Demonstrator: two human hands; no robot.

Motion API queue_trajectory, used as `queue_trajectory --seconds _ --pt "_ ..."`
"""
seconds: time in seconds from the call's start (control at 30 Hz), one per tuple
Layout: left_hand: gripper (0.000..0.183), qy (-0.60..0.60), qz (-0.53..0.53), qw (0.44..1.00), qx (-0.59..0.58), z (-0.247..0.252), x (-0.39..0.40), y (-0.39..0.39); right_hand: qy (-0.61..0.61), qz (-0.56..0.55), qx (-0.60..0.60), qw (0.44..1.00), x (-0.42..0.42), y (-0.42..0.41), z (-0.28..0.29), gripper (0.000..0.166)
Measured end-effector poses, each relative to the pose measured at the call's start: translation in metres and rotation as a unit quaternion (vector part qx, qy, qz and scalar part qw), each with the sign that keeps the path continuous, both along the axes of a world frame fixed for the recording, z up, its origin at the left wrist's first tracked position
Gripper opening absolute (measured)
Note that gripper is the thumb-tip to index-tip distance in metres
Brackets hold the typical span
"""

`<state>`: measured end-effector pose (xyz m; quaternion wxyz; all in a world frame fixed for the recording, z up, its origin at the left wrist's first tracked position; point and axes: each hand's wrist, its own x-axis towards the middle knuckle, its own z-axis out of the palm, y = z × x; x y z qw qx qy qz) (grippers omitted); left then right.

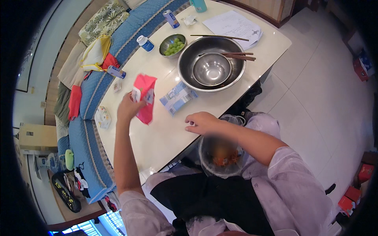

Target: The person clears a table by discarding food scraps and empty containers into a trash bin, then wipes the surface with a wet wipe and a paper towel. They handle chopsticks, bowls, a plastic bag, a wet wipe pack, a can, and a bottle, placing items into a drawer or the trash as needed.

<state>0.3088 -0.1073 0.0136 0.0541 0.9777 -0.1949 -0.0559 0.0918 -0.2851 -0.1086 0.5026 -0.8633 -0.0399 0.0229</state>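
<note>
My left hand [130, 106] grips a pink soft packet [146, 97] by its side, above the white tabletop [156, 141]. Over the table's near edge is my right hand [202, 122], fingers loosely curled with nothing seen in them. Between and beyond the hands lies a blue and white packet [178, 98]. Behind it stands a large steel basin [242, 70] with a smaller steel bowl [212, 69] and brown chopsticks [240, 56] inside. A single long stick [219, 37] rests across the basin's far side. Below my right forearm is a lined waste bin [205, 165] with orange scraps.
A steel bowl of green grapes [174, 47], a white-capped bottle [145, 43], drink cans [171, 18], crumpled tissue [190, 20], papers [230, 25] and a teal cup [199, 5] stand or lie on the table. A patterned packet [103, 117] is at its left edge, beside a blue sofa [91, 147].
</note>
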Motion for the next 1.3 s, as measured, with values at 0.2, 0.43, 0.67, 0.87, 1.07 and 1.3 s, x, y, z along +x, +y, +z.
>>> queue_trajectory --seconds 0.2,0.43,0.67,0.87,1.07,1.3 --pt "0.080 0.156 0.093 0.981 0.069 -0.054 -0.080 0.041 -0.074 0.014 0.085 0.994 -0.006 0.040 -0.007 0.056" --pt "0.069 0.039 0.021 0.998 -0.035 -0.065 -0.126 0.039 -0.178 0.008 -0.037 0.983 -0.009 0.063 -0.038 0.059" --pt "0.045 -0.025 -0.030 0.981 -0.189 -0.098 -0.123 0.059 -0.237 -0.043 -0.134 0.961 -0.001 0.075 -0.031 0.064" --pt "0.046 -0.053 -0.002 0.985 -0.165 -0.098 -0.120 0.053 -0.242 0.007 -0.138 0.960 0.020 0.071 -0.023 0.063" --pt "0.052 -0.004 0.032 0.983 -0.179 -0.093 -0.122 0.052 -0.236 0.007 -0.123 0.964 0.030 0.070 -0.024 0.062" --pt "0.049 0.001 0.072 0.979 -0.188 -0.095 -0.116 0.051 -0.230 0.020 -0.130 0.964 0.034 0.071 -0.021 0.063"
